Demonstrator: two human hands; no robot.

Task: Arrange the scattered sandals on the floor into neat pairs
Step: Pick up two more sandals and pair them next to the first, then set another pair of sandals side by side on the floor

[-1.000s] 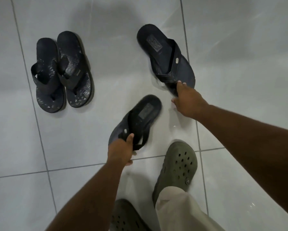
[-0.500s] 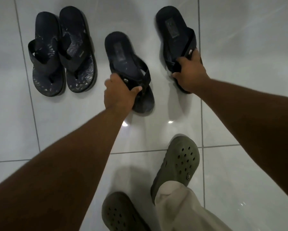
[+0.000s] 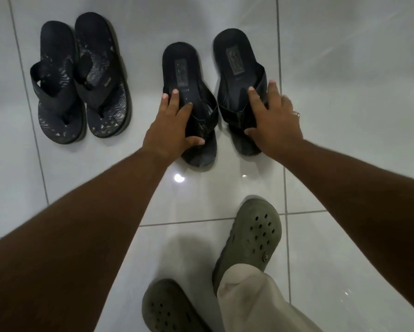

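Observation:
Two plain black sandals lie side by side on the white tiled floor, heels pointing away from me. My left hand [image 3: 170, 130] rests over the strap of the left black sandal [image 3: 181, 65], fingers on its footbed and thumb round the toe side. My right hand [image 3: 273, 125] covers the strap of the right black sandal [image 3: 234, 56], fingers spread, thumb across its front. A narrow gap separates the two sandals. To the left, a patterned dark pair [image 3: 81, 92] stands together, touching.
My own feet in olive-green clogs are at the bottom, one [image 3: 256, 233] forward and one [image 3: 167, 307] nearer, with a beige trouser leg [image 3: 249, 300]. Glossy white floor tiles [image 3: 357, 116] with grey grout lines stretch to the right and behind the sandals.
Both hands carried the two black sandals from scattered, angled positions to lie parallel and close together. The left sandal came up from near my feet. My fingers have spread wider over both.

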